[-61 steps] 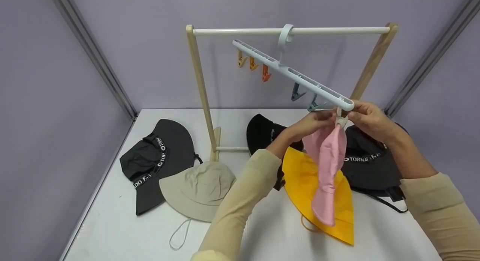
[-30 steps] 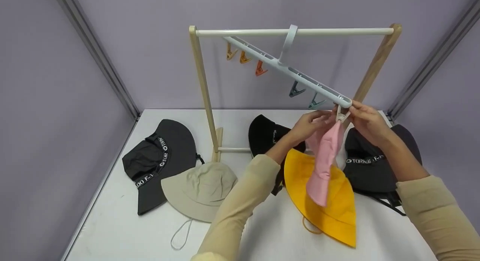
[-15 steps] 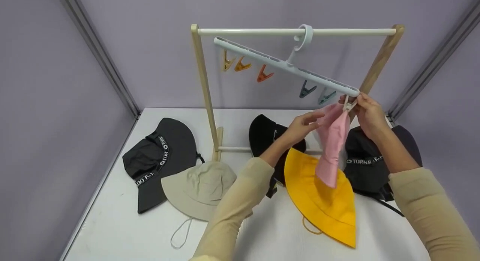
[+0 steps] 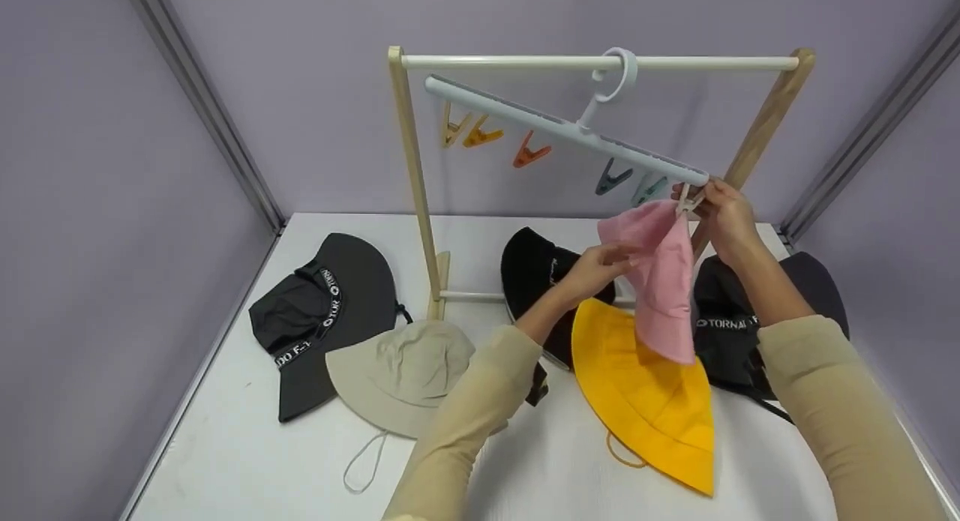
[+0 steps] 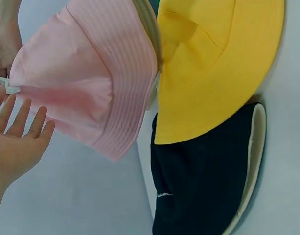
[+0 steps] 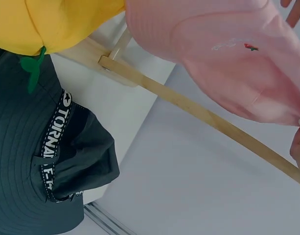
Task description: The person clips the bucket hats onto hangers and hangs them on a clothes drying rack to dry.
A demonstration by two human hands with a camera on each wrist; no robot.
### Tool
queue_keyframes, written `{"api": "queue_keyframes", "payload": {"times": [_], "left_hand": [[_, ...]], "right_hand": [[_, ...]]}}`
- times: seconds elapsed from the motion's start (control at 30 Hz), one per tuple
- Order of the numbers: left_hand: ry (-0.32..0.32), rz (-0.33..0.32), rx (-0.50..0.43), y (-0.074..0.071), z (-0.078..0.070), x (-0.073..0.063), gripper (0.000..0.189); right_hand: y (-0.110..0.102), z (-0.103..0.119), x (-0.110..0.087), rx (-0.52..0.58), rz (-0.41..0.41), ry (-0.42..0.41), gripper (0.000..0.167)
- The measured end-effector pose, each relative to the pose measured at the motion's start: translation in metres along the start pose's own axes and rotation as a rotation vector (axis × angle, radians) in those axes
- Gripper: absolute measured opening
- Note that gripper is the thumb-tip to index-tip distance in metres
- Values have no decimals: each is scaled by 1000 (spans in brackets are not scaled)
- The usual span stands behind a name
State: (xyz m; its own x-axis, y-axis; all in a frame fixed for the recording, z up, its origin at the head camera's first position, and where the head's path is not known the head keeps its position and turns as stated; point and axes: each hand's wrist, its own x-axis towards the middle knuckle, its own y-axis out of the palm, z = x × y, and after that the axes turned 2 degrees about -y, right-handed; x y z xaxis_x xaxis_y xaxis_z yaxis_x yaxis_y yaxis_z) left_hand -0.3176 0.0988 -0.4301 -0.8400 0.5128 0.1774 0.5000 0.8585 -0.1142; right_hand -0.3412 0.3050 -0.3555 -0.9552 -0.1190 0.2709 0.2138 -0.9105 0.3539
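A pink bucket hat (image 4: 665,288) hangs by the top of its crown from a white clip (image 4: 686,204) at the near right end of a pale blue clip hanger (image 4: 525,118). My right hand (image 4: 729,215) pinches that clip just under the hanger's end. Beside the hat's crown is my left hand (image 4: 596,270); in the left wrist view its fingers (image 5: 38,122) are spread and fairly straight, curled round nothing. The right wrist view shows small embroidery on the pink hat (image 6: 228,63). The hanger's hook (image 4: 622,75) sits over the rack's white bar (image 4: 495,61).
Several coloured clips, such as an orange one (image 4: 531,152), hang along the hanger. On the white table (image 4: 225,461) lie a yellow hat (image 4: 645,401), a black hat (image 4: 529,270), a beige hat (image 4: 420,363) and dark hats at left (image 4: 352,281) and right (image 4: 731,341). Wooden posts (image 4: 414,161) support the bar.
The hanger has swung from pointing toward me to lying nearer the bar. My left hand has come away from the clip and moved down the pink hat, which has turned broadside.
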Motion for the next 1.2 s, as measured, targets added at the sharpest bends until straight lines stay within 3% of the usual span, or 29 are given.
{"api": "queue_keyframes", "payload": {"times": [0.5,0.67,0.77,0.9,1.1,1.2], "left_hand": [[-30,3,-13,-1,17,-7,36],[-50,-36,-1,1,21,-11,34],[-93,-95,21,5,23,-14,31],[-166,-221,17,11,28,-22,25],[-286,-416,59,17,37,-38,19],[-346,-469,81,19,42,-45,17]], "right_hand": [[-4,-2,-1,7,-71,13,29],[-7,-1,-3,-12,-69,-12,30],[-8,0,-7,-63,-80,-26,28],[-7,2,-17,-158,-96,-64,27],[3,7,-34,-454,-153,-178,41],[8,8,-45,-494,-204,-252,38]]}}
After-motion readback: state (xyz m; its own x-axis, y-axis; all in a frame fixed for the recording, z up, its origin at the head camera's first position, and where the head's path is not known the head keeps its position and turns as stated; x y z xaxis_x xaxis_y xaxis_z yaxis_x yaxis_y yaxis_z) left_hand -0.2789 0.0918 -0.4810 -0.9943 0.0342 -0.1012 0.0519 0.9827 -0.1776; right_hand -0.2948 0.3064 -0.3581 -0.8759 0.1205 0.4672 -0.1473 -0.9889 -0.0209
